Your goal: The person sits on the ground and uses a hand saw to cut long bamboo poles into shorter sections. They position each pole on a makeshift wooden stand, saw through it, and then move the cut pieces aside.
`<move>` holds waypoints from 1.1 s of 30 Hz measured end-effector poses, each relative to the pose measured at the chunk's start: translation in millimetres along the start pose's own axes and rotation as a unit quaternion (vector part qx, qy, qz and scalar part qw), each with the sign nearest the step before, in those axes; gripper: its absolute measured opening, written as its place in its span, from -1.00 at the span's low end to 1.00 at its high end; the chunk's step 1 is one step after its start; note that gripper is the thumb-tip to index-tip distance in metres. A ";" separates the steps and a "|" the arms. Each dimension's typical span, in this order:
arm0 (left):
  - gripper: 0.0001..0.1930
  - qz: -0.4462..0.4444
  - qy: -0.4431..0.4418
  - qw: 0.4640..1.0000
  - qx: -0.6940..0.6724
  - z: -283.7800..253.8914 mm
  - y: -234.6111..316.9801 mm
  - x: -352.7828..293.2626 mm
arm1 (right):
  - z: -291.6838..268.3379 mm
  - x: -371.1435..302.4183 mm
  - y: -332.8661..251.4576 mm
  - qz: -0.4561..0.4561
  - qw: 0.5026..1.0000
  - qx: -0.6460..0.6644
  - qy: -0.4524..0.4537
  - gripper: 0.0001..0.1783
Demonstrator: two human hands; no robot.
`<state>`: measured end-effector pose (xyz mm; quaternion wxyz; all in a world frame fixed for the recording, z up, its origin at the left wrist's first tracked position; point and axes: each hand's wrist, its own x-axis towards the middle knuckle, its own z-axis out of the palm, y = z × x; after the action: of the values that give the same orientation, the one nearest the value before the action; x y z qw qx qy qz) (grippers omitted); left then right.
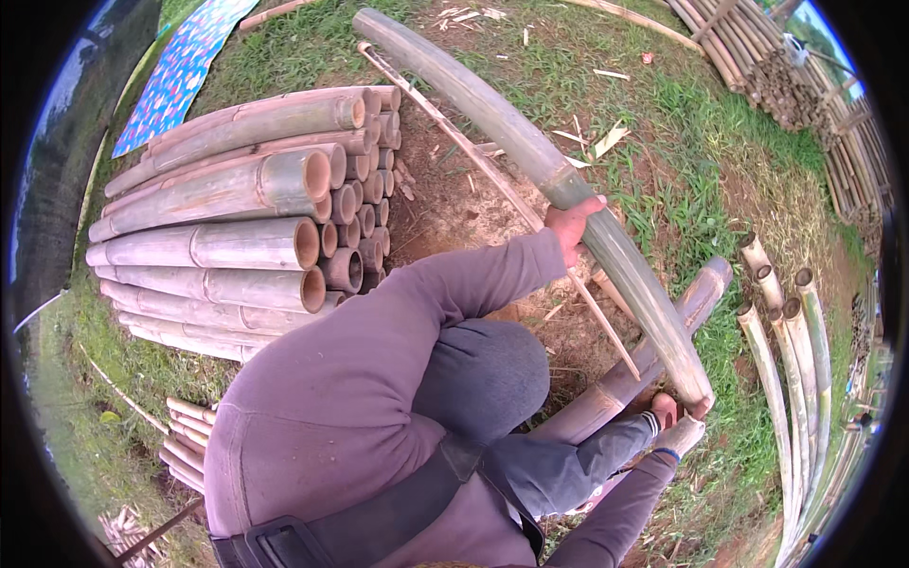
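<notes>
A long, thick green-grey bamboo pole (507, 133) slants from the far middle down to the near right. My left hand (574, 225) is wrapped round it near its middle. At its near end, my right hand (684, 434), with a blue band at the wrist, has its fingers curled against the pole's tip; part of its grip is hidden. My foot (666, 409) is beside that end. The pole lies across a thicker bamboo log (606, 398) on the ground. Alongside runs a narrow split bamboo strip (483, 170), passing beneath my left hand.
A big stack of cut bamboo poles (213, 248) lies at left. Several thin poles (800, 379) lean at right, and more bundles (729, 47) stand far right. Wood shavings (608, 140) litter the grass and dirt. A blue patterned sheet (185, 71) lies far left.
</notes>
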<state>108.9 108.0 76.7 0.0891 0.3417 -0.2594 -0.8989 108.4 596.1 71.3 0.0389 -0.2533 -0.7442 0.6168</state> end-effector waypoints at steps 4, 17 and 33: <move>-0.27 0.048 -0.057 0.997 0.015 2.7 27.5 -66.1 | -27.4 -29.6 -18.8 0.006 1.000 0.010 -0.018 0.14; -0.24 0.390 0.040 0.917 -0.076 -124.4 197.7 -207.1 | 124.6 -140.0 -132.7 -0.155 0.945 0.067 -0.280 -0.12; -0.23 0.690 0.323 0.575 0.297 -316.3 392.4 -316.3 | 483.5 -423.6 -173.1 -0.210 0.812 -0.032 -0.543 -0.45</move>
<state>548.5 -246.8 263.5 0.6539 0.3347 -0.6235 -0.2676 240.3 -37.5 227.3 -0.2510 0.2849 -0.6982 0.6069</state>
